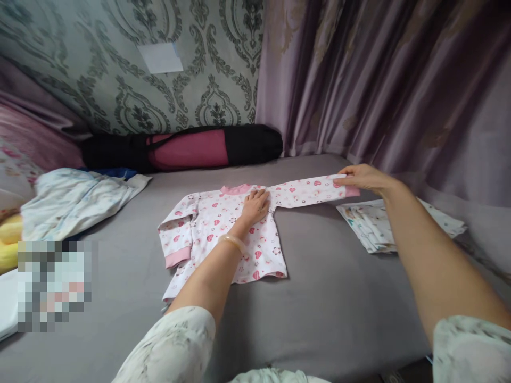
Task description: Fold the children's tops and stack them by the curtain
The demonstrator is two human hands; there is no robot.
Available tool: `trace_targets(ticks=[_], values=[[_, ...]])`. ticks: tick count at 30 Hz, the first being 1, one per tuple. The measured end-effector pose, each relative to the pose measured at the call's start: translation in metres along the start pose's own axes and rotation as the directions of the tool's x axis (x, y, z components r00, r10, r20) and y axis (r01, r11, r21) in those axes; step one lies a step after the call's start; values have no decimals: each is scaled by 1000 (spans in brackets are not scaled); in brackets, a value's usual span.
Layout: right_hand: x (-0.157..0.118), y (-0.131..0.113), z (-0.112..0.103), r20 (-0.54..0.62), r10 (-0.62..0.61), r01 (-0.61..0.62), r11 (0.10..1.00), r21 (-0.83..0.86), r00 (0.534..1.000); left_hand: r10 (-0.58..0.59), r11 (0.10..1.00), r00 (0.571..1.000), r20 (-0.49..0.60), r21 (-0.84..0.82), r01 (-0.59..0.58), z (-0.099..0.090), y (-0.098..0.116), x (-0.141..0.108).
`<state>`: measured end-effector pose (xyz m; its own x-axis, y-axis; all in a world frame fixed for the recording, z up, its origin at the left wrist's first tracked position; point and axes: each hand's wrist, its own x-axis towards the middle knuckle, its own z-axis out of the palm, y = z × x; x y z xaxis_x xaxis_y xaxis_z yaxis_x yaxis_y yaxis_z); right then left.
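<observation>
A small white long-sleeved shirt [223, 229] with pink hearts, a pink collar and pink cuffs lies spread on the grey sheet. Its left-side sleeve is bent down, while the right-side sleeve stretches straight out. My left hand [255, 206] rests flat on the shirt near the right-side shoulder, fingers extended, a pale bangle at the wrist. At the far end of the outstretched sleeve, my right hand [361, 178] pinches the fabric by the pink cuff between thumb and fingers.
A folded stack of white printed cloth [371, 226] lies under my right forearm. To the left are a crumpled pale garment [75, 199] and a yellow plush item [10, 239]. A long black and maroon bag [191, 149] lies along the wall, beside purple curtains [339, 74].
</observation>
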<state>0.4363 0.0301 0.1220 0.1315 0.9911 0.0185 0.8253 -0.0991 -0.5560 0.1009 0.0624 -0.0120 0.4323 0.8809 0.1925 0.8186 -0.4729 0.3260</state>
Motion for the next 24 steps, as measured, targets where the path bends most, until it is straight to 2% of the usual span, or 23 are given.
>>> trace_targets(ticks=[3,5,9,14,19,22,24], values=[[18,15,-1,96,55,-52,998,-33,994,0,1000,1000,7,-4,0,1,0,0],[30,26,5,69,94,-81,982,-168,993,6,1000,1000,2,-1,-6,1,0,0],[47,39,29,32,158,-128,889,-440,987,4,1000,1000,-5,-1,-4,0,0,-1],[43,34,53,-8,248,-213,816,-537,969,0,1000,1000,-21,-2,0,0,0,-1],[29,28,70,-71,285,-271,763,-586,956,9,1000,999,-31,0,-9,0,0,-1],[19,15,85,-150,206,-254,715,-651,967,14,1000,999,-30,-4,-14,1,-1,-1],[13,-1,99,-199,63,-183,716,-674,978,17,1000,999,-32,-6,-17,1,-1,-1]])
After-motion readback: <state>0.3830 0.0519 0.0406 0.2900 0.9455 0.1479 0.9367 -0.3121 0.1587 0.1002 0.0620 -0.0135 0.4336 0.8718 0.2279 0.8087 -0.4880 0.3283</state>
